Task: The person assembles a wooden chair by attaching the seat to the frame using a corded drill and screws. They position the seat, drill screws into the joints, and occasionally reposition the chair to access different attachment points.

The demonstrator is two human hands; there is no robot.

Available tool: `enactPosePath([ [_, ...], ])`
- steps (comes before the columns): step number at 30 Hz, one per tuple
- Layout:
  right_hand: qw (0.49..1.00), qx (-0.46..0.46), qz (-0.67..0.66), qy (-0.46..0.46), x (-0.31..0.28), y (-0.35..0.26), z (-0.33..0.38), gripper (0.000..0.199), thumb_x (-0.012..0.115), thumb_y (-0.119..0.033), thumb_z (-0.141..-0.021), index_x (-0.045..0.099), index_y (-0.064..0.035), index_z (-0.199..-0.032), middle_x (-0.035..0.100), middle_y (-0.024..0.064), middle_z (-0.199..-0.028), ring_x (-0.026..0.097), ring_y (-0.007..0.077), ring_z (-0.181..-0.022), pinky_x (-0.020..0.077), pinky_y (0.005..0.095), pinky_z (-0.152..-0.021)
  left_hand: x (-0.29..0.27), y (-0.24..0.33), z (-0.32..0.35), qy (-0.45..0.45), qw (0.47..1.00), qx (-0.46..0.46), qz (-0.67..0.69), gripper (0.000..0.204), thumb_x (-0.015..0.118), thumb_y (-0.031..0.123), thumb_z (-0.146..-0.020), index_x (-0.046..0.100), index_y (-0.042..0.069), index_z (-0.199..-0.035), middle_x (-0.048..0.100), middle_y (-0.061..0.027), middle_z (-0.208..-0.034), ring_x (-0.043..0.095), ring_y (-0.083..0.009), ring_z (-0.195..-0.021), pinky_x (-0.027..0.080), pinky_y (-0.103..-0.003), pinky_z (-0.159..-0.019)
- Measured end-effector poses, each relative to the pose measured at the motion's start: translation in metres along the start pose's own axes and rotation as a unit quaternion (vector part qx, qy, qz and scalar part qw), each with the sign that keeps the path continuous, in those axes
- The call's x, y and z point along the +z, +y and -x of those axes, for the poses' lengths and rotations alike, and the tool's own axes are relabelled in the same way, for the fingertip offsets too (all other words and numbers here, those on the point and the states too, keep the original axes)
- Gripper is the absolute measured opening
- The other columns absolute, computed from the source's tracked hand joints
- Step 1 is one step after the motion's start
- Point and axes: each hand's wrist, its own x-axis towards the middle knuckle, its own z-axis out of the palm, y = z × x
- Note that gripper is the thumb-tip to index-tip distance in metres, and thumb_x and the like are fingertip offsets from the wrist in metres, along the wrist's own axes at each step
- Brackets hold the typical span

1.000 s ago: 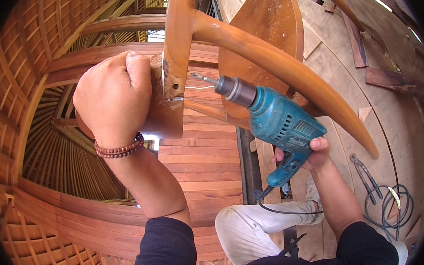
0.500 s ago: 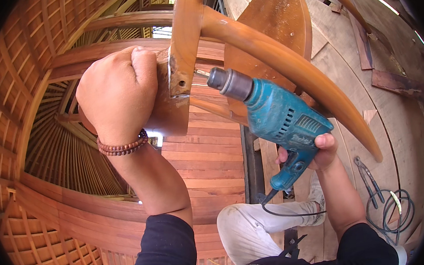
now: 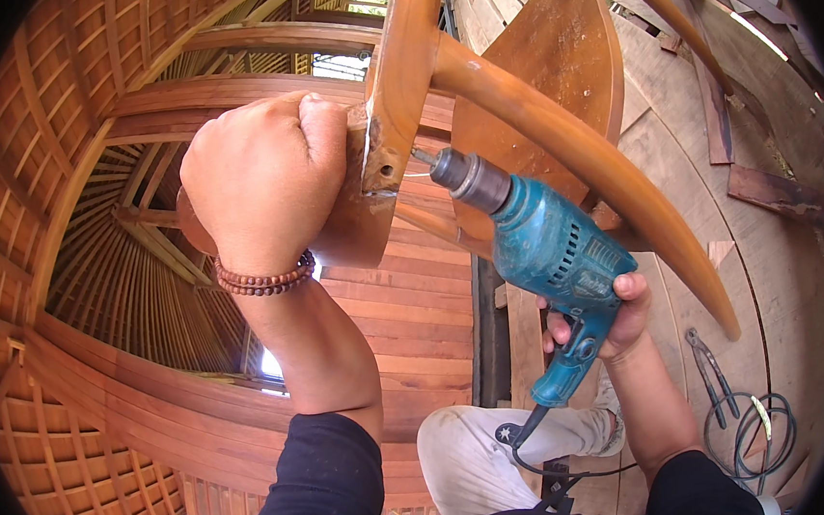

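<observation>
While the right hand [image 3: 625, 326] grips a drill [image 3: 548, 245], glossy wood [image 3: 542, 119] curves alongside.

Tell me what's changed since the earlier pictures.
The left hand and the wooden frame moved right in the picture, partly as the view shifted. The blue drill tilts more steeply, its handle end lower. Nothing was taken hold of or let go: the right hand keeps the drill, the left stays on the frame, the bit remains outside the hole.

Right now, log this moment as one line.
left hand: gripping wooden furniture | right hand: holding teal drill by its handle | drill bit: outside the hole
</observation>
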Motion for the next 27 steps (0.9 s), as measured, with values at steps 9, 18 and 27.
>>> enactPosePath([
  [9,1.000,0.003,-0.007,-0.003,-0.004,-0.003,-0.004,0.076,0.061,-0.038,-0.081,0.040,0.0134,-0.133,0.060,0.0342,-0.104,0.071,0.0344,-0.073,0.0631,0.0517,-0.065,0.001,0.000,-0.001,0.015,1.000,0.015,0.004,0.034,0.051,0.026,-0.084,0.071,0.009,-0.064,0.065,-0.0139,-0.063,0.064,-0.0339,-0.060,0.052,-0.044,-0.059],
  [18,1.000,0.019,0.014,-0.014,-0.012,-0.006,-0.006,0.083,0.065,-0.040,-0.081,0.033,0.0101,-0.139,0.056,0.0324,-0.106,0.071,0.0351,-0.073,0.0617,0.0559,-0.068,0.002,0.000,-0.002,0.009,1.000,0.016,-0.015,0.034,0.052,0.026,-0.084,0.072,0.007,-0.065,0.066,-0.0142,-0.064,0.066,-0.0335,-0.061,0.053,-0.044,-0.060],
  [27,0.999,0.007,0.023,-0.029,-0.014,-0.003,-0.008,0.081,0.064,-0.039,-0.081,0.036,0.0120,-0.137,0.057,0.0331,-0.108,0.071,0.0381,-0.078,0.0610,0.0593,-0.072,-0.002,-0.001,-0.002,-0.008,1.000,0.014,-0.013,0.036,0.050,0.028,-0.086,0.072,0.007,-0.065,0.066,-0.0144,-0.066,0.066,-0.0338,-0.063,0.053,-0.045,-0.062],
])
